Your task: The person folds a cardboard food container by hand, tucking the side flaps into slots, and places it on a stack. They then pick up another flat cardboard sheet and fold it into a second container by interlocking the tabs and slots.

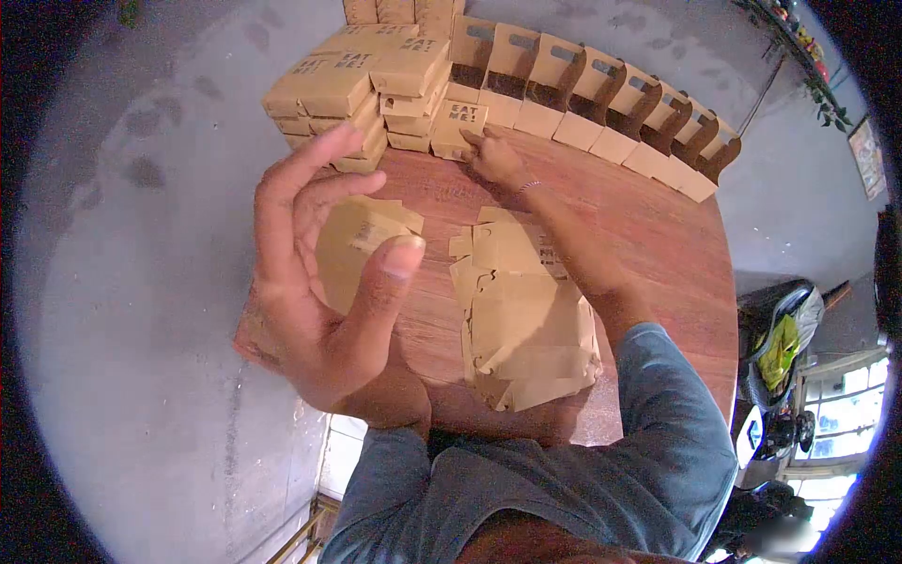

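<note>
My left hand (315,282) is raised close to the camera, its fingers apart and curved, holding nothing. Behind it, partly hidden, a flat cardboard piece (376,226) with printing lies on the table. My right hand (498,160) reaches to the back, its fingers closed on the near right edge of a small cardboard box (460,117) marked "EAT ME!". That box stands against stacked closed cardboard boxes (319,80). Under my right forearm lie unfolded cardboard box blanks (526,310) with tabs and slots.
A curved row of cardboard carriers with handle holes (583,94) lines the back of the round wooden table (658,244). A grey wall (141,282) borders the left and back. Bags (785,343) and a window (846,399) are at the right.
</note>
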A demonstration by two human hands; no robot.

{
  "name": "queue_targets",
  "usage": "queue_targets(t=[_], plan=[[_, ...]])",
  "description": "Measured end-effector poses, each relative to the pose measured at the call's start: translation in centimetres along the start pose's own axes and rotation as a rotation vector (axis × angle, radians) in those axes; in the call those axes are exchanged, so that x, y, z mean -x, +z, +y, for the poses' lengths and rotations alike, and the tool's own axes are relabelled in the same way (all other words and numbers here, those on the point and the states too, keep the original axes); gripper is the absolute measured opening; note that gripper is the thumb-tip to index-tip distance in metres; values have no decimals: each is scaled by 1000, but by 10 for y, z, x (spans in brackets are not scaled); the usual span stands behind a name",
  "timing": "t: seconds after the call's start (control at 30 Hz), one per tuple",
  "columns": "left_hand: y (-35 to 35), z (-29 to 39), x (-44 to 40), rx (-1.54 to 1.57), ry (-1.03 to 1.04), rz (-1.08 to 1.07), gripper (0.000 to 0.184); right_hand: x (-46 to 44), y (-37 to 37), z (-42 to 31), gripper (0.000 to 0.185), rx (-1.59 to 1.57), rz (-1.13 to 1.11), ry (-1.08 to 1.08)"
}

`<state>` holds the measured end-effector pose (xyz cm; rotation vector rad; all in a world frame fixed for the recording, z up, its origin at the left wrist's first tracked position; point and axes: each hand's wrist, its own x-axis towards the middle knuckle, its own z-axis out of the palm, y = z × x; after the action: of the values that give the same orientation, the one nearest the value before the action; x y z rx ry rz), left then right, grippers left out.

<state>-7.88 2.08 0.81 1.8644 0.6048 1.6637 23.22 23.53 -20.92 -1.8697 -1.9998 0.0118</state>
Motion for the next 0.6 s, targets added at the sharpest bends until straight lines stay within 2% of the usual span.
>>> queue_targets(t=[0.13, 0.33, 0.4, 0.47, 0.6], plan=[[2, 3, 1, -7, -20, -14, 75, -12, 9, 1, 55, -45, -28, 0], [7, 7, 3, 19, -42, -20, 71, 2, -3, -27, 56, -6, 33, 98], [8, 7, 2, 7, -38, -30, 70, 1, -3, -32, 57, 10, -15, 173], [12, 7, 2, 48, -20, 61, 61, -1, -2, -33, 59, 17, -14, 189], [7, 4, 1, 7, 12, 5, 60, -3, 1, -35, 63, 67, -28, 204]])
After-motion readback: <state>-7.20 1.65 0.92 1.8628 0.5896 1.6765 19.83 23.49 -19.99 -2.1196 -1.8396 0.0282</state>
